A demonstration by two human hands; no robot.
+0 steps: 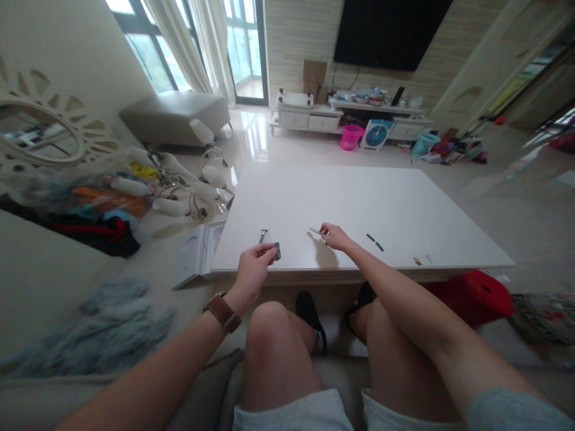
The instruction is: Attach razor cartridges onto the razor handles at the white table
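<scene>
My left hand (254, 266) is closed in a pinch on a small dark rectangular part (277, 250) with a teal and red face, held just above the near edge of the white table (404, 203). My right hand (335, 236) reaches over the table and pinches a thin pale stick-like piece (315, 231) against the tabletop. A small metal tool (263, 234) lies on the table just beyond my left hand. Two short dark strips (375, 242) lie to the right of my right hand. A brown strap is on my left wrist.
Two tiny bits (422, 260) lie near the table's right front edge. A red cushion (476, 290) sits on the floor under that corner. A chandelier with white shades (179, 185) and bags lie left. An open white box (200, 251) rests beside the table. My knees are below.
</scene>
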